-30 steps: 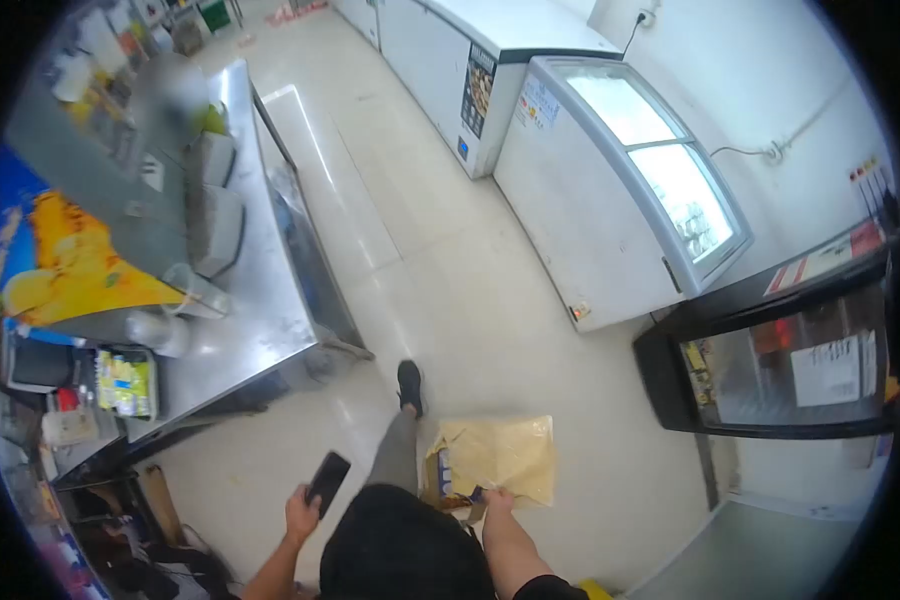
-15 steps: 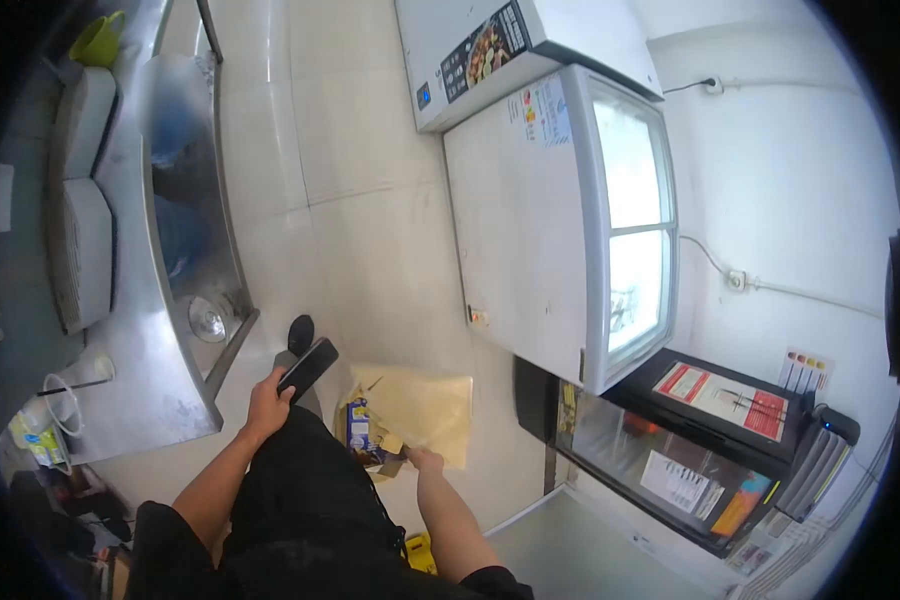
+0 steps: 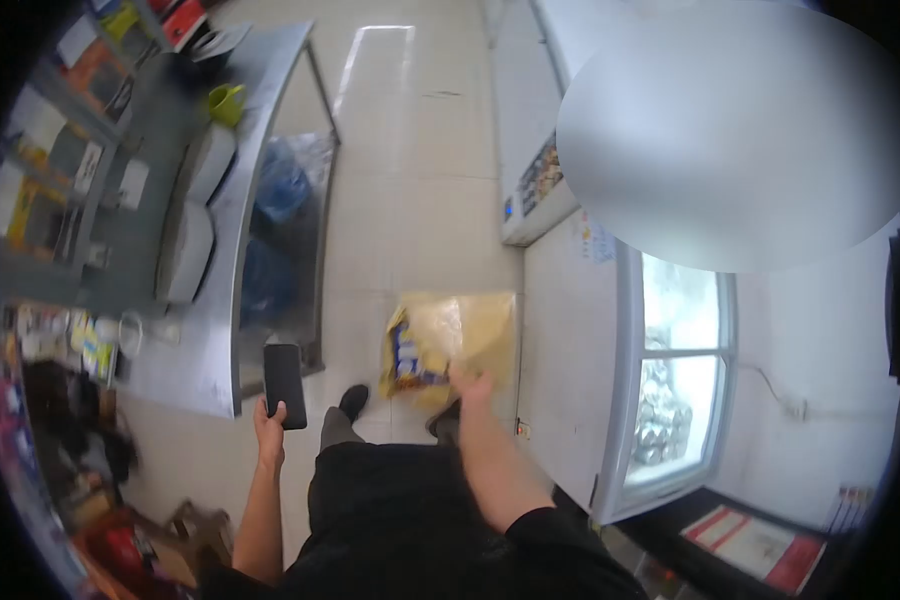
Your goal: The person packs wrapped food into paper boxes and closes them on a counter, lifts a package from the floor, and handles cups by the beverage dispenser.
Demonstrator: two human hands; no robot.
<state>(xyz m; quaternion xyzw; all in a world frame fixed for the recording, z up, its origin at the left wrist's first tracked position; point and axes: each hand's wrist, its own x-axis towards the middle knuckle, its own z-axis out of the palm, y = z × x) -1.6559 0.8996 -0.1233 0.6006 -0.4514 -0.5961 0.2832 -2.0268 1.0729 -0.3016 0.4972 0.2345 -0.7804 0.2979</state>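
In my left hand [image 3: 269, 428] is a black smartphone [image 3: 283, 385], held upright with the fingers closed around its lower part. The hand is beside the front end of the steel table. My right hand [image 3: 473, 385] is closed on the near edge of a tan, box-like package [image 3: 470, 325]. Blue and yellow printing or packets [image 3: 406, 358] show on the package's left side; which of the two I cannot tell. The package hangs in front of my legs, above the floor. Blur hides the exact finger grip.
A steel table [image 3: 210, 345] runs along the left, bearing pale trays [image 3: 188, 250] and a green jug [image 3: 226, 104]. On the right stands a glass-topped chest freezer [image 3: 575, 350]. Tiled floor [image 3: 420, 230] lies between them. A brown stool [image 3: 198, 535] is at lower left.
My view has swung and moved forward along the aisle. The package has come up, held farther in front of me. The phone has turned from slanted to upright. Both hands keep their hold.
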